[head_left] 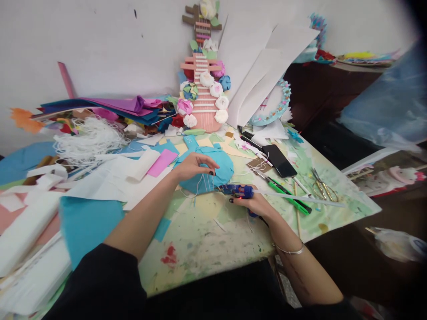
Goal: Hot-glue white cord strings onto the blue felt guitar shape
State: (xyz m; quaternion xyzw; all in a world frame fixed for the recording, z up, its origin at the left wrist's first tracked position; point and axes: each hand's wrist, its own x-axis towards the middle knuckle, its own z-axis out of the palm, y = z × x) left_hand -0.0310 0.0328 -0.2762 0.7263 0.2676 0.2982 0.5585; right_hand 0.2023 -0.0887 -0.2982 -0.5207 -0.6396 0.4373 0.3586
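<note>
**Hands at a blue paper guitar on a cluttered worktop**

At the far left, stacked white sheets (23,249) are lying beside a large teal sheet (86,220). Behind them a tangle of white string (88,138) is sitting in front of a heap of coloured paper (113,106).

Near the middle, the left hand (193,166) is resting on a blue paper guitar (216,171) lying flat on the paint-spattered worktop (207,240), its fingers curled loosely and touching the paper, not gripping it. White strings are running down the guitar's body.

Just right of it, the right hand (253,204) is clasping a blue glue gun (238,191), whose nozzle is pointing at the guitar's lower edge.

Behind, a pink paper guitar (205,106) dressed with paper flowers is leaning upright against the wall.

Further right, a black phone (279,161), a green cutter (290,198) and gold scissors (320,186) are lying on the worktop.
</note>
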